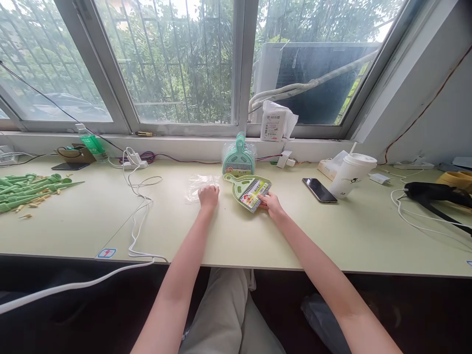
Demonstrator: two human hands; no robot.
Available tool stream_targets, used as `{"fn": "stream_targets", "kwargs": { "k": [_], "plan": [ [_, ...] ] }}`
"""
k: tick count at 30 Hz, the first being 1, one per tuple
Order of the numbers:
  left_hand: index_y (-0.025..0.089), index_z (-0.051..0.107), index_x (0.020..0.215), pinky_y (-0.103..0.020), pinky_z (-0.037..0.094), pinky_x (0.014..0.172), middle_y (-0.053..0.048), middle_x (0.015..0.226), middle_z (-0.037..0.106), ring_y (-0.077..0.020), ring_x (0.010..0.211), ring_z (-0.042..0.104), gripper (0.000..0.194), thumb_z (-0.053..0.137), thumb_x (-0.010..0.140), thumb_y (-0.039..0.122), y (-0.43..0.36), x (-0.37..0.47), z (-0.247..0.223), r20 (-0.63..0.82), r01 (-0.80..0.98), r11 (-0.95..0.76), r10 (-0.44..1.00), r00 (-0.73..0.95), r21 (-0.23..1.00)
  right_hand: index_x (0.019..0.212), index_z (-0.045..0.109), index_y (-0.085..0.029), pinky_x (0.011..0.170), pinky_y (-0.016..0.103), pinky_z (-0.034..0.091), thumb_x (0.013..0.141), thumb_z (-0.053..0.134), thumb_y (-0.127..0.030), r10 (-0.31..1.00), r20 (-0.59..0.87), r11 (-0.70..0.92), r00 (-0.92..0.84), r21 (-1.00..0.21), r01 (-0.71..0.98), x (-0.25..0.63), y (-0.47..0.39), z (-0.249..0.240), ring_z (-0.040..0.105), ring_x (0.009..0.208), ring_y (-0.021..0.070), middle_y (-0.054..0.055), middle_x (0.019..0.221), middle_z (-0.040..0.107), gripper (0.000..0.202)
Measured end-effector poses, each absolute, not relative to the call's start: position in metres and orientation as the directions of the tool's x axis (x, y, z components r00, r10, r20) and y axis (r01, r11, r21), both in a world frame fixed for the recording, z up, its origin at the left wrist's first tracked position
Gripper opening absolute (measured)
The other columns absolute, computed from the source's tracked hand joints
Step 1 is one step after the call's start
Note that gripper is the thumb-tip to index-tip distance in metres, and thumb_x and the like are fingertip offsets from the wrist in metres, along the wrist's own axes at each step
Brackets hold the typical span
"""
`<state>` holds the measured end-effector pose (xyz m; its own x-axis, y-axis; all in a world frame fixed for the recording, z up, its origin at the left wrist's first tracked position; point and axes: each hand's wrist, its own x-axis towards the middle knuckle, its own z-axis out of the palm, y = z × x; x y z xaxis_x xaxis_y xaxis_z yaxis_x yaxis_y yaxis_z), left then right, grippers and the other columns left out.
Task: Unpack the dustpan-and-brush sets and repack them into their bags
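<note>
My left hand is closed in a fist over a clear plastic bag that lies crumpled on the table, seemingly gripping its edge. With my right hand I hold a light green mini dustpan and brush set by its lower right side. Its handle points to the upper left, and a yellow printed label covers part of the bristles. Just behind it, more mint-green dustpan and brush sets stand stacked upright in clear wrapping against the window wall.
Green and tan stick-like pieces lie piled at the left, near white cables. A green-labelled bottle stands behind them. To the right are a phone, a white cup with straw, a tissue box and a black strap.
</note>
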<state>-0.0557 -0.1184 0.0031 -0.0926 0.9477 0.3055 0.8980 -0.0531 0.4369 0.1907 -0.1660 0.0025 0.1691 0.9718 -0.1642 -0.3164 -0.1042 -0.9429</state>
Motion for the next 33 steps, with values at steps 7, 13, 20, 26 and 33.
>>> {"fn": "stream_targets", "kwargs": {
  "k": [7,13,20,26,33],
  "plan": [
    [0.02,0.06,0.118,-0.042,0.044,0.094,-0.017,0.115,0.061,-0.0318,0.117,0.053,0.043,0.054,0.077,0.01,-0.119,-0.059,0.0,0.218,0.892,-0.034,0.973,-0.073,0.452,0.096,0.061,-0.016,0.061,0.03,0.062,0.077,0.071,-0.01,0.981,-0.165,-0.137,0.098,-0.961,-0.242,0.185,-0.168,0.001,0.072,0.062,0.0173,0.004,0.078,0.076,0.023],
    [0.018,0.066,0.09,-0.046,0.044,0.095,-0.017,0.101,0.061,-0.0345,0.111,0.057,0.023,0.053,0.077,0.005,-0.124,-0.061,0.006,0.181,0.859,-0.034,0.981,-0.069,0.511,0.098,0.06,-0.016,0.06,0.029,0.062,0.08,0.066,-0.008,0.984,-0.163,-0.145,0.066,-0.967,-0.211,0.182,-0.168,0.001,0.073,0.063,0.0175,0.005,0.08,0.076,0.021],
    [0.014,0.065,0.096,-0.05,0.041,0.1,-0.021,0.112,0.06,-0.0369,0.115,0.055,0.034,0.043,0.077,-0.003,-0.127,-0.056,0.014,0.289,0.806,-0.125,0.955,-0.06,0.578,0.097,0.061,-0.015,0.067,0.033,0.063,0.08,0.065,-0.006,0.976,-0.182,-0.152,0.118,-0.963,-0.223,0.183,-0.168,0.002,0.073,0.063,0.0179,0.006,0.08,0.076,0.021],
    [0.018,0.066,0.109,-0.05,0.038,0.108,-0.016,0.125,0.06,-0.0335,0.125,0.051,0.049,0.043,0.075,-0.007,-0.131,-0.038,0.011,0.435,0.597,-0.388,0.898,0.071,0.702,0.097,0.06,-0.017,0.063,0.03,0.063,0.08,0.067,-0.01,0.977,-0.128,-0.083,0.17,-0.964,-0.251,0.184,-0.167,0.002,0.073,0.068,0.0174,0.005,0.084,0.076,0.02],
    [0.021,0.062,0.124,-0.048,0.038,0.112,-0.013,0.139,0.053,-0.0317,0.136,0.041,0.054,0.048,0.076,0.0,-0.136,-0.028,0.01,0.492,0.449,-0.485,0.864,0.111,0.75,0.101,0.06,-0.018,0.067,0.031,0.063,0.082,0.067,-0.014,0.988,-0.069,-0.042,0.142,-0.982,-0.185,0.183,-0.171,0.005,0.074,0.073,0.0187,0.007,0.091,0.077,0.021]
  ]
}}
